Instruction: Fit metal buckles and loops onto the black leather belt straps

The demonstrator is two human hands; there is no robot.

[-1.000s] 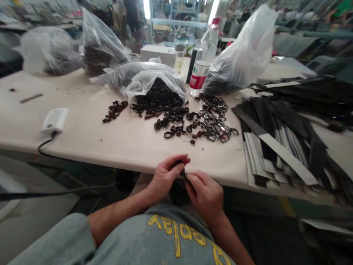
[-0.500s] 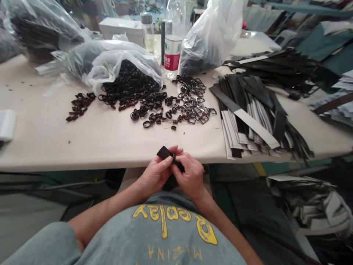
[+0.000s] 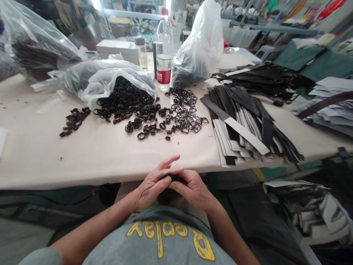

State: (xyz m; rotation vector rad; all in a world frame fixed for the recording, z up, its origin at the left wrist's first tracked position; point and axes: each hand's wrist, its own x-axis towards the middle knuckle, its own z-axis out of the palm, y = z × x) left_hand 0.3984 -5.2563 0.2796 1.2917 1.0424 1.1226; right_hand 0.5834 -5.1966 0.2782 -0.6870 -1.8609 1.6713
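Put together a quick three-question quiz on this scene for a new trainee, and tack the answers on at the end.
1. True or false: the left hand and the right hand are both on the same dark piece.
2. Where does the clear bottle stand?
A) On top of the fanned-out strips
B) Beside the tall plastic bag
C) In the left hand
3. Fill in the blank: seen from the wearer's view, the fanned-out strips lie to the ____ of the metal-looking frames.

Key:
1. True
2. B
3. Right
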